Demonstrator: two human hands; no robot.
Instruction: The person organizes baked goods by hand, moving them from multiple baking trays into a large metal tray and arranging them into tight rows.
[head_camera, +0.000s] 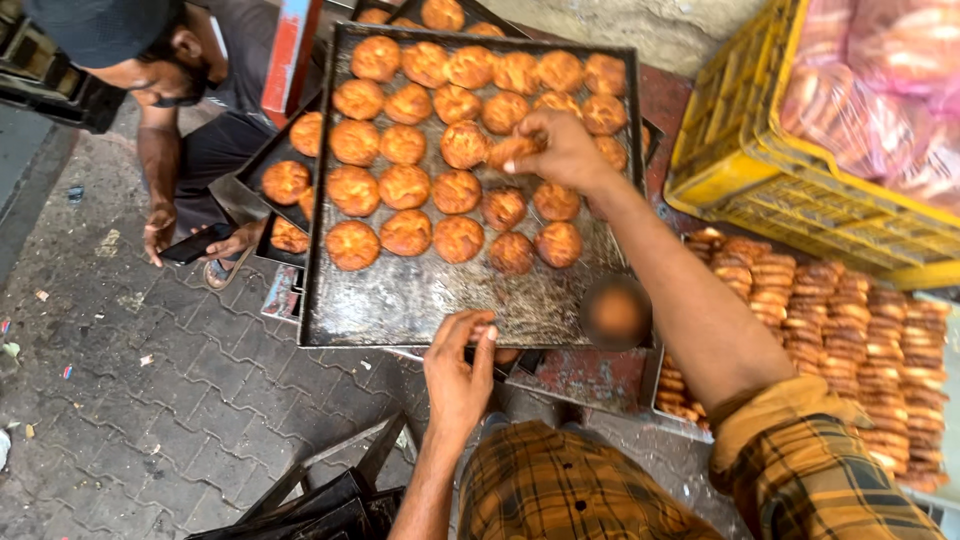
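A large dark baking tray (420, 300) holds several round golden-brown buns (403, 184) in rows. My right hand (560, 150) reaches over the tray and pinches one bun (508, 152) near the right side of the rows. My left hand (458, 372) grips the tray's near edge, thumb on top. The near strip of the tray is bare metal with crumbs.
More trays of buns (287, 182) lie under and behind the top one. A person (190, 90) crouches at the far left holding a phone (195, 243). A yellow crate (790, 170) of bagged bread stands at the right, with stacked browned biscuits (850, 330) below it. Paved floor (130, 400) lies at left.
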